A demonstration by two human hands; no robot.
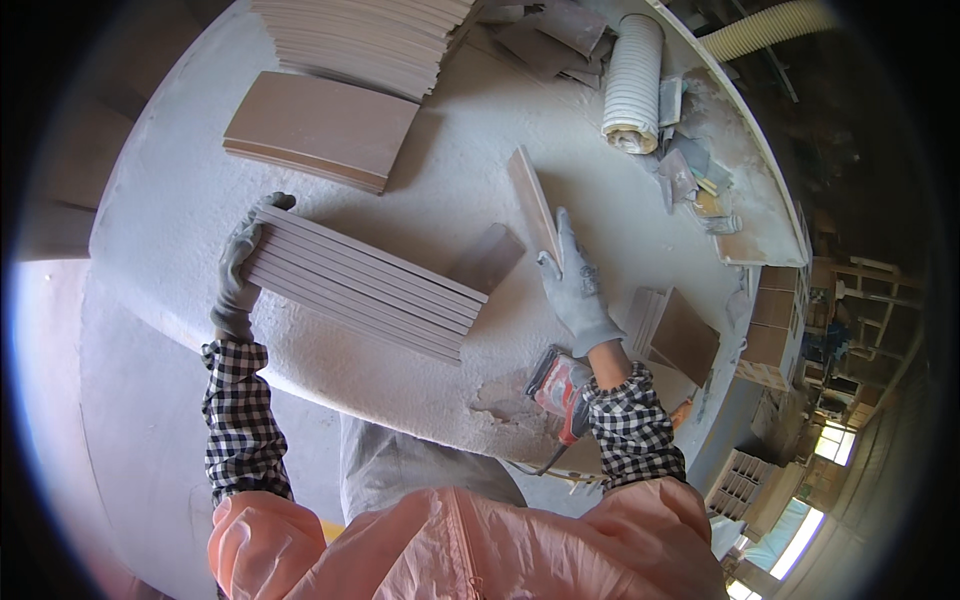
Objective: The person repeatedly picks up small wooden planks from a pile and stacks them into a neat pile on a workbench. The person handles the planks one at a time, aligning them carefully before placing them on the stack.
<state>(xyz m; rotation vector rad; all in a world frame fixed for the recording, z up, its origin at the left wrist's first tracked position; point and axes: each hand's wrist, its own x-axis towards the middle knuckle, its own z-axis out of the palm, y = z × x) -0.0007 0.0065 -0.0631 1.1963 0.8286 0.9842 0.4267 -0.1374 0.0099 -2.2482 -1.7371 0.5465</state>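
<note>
My left hand [244, 259], in a grey work glove, grips the left end of a stack of narrow boards [367, 285] lying side by side on the dusty table [420, 390]. In my right hand [581, 292], gloved too, is one flat board [534, 202] seen nearly on edge, held at its near end. A small brown board [489, 259] lies partly behind the stack's right end. Just below my right wrist rests a red electric sander [559, 386] with a cable.
Wider boards [322, 124] are piled beyond my left hand, with a long row of boards [367, 37] behind. A ribbed white hose [634, 82] and scraps [679, 176] lie at the far right. More boards [682, 337] stand right of my right wrist.
</note>
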